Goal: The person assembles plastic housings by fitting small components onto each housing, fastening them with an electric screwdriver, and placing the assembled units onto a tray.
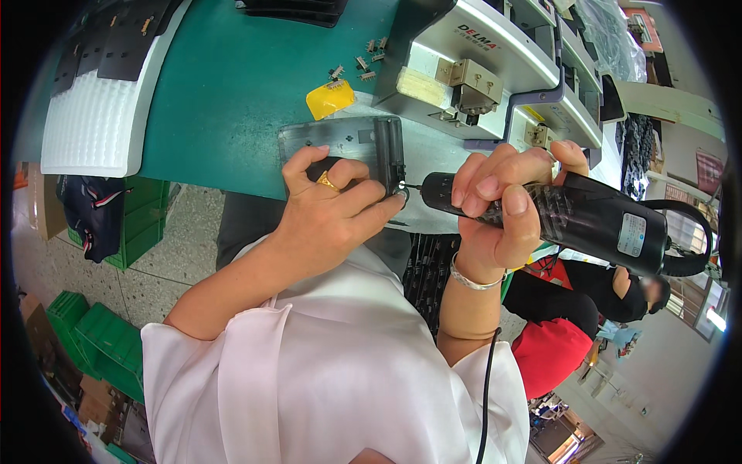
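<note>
My right hand [502,197] is wrapped round a black electric screwdriver [595,224], which lies nearly level with its bit pointing left. The bit's tip meets, or almost meets, the right edge of a dark plastic housing [340,138]; I cannot tell whether it touches. Over the housing, my left hand [328,201] curls its fingers and grips its near side. The left fingertips sit right beside the bit, with a small shiny round part between them and the edge. Any screw there is too small to make out.
A grey screw feeder [479,69] stands at the back right. Small switch-like parts [363,66] and a yellow piece [331,99] lie on the green table [216,93]. At left is a white foam tray [100,124] with black panels; green crates [108,340] stand below. A person [556,332] sits at right.
</note>
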Motion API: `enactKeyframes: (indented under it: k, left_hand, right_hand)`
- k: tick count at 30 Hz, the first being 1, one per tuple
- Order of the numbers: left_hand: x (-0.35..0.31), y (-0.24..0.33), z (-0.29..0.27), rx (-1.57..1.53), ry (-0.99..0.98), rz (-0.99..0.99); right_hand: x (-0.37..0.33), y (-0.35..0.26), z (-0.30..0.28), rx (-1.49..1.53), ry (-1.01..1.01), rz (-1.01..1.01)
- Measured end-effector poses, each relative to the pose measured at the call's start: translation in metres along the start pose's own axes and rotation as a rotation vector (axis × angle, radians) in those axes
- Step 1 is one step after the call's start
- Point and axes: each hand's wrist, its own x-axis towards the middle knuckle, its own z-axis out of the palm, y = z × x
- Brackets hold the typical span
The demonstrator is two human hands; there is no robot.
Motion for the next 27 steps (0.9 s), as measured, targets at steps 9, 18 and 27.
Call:
enactKeyframes:
  k: [9, 18, 27]
  left_hand:
    - [0.004, 0.001, 0.0, -0.037, 0.009, -0.011]
    - [0.007, 0.003, 0.007, -0.056, 0.041, -0.047]
    - [0.008, 0.006, 0.002, 0.007, -0.032, -0.051]
  right_hand:
    - [-0.001, 0.001, 0.003, -0.048, 0.018, 0.051]
    - [-0.006, 0.011, 0.009, -0.172, -0.049, -0.081]
    - [-0.007, 0.009, 0.012, -0.126, 0.0, -0.099]
